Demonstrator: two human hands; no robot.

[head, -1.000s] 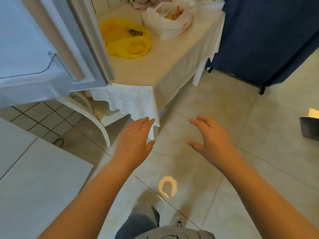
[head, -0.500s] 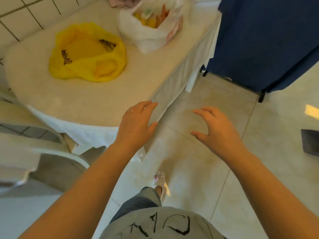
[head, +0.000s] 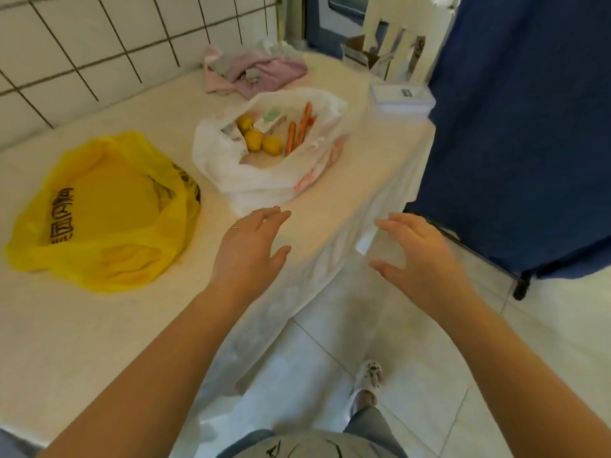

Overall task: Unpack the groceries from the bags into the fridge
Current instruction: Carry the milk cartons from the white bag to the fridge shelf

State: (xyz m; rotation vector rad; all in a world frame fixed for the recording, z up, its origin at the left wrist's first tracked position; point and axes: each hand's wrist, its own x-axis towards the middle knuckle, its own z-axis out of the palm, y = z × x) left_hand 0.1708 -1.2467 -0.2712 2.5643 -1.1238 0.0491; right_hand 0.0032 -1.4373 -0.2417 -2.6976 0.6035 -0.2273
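Both hands, left hand (head: 249, 246) and right hand (head: 420, 256), hovered empty, fingers spread wide. The white bag (head: 264, 166) gaped open near the table's (head: 99, 325) right edge, probably for easy reaching.

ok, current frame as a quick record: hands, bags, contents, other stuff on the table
left hand: open, empty, over the table
right hand: open, empty, past the table edge, over the floor
white bag: open, upright
contents: yellow fruits, carrots, a packet
yellow bag: lying flat, contents not visible
also on table: pink cloth, clear box
fridge: not in view
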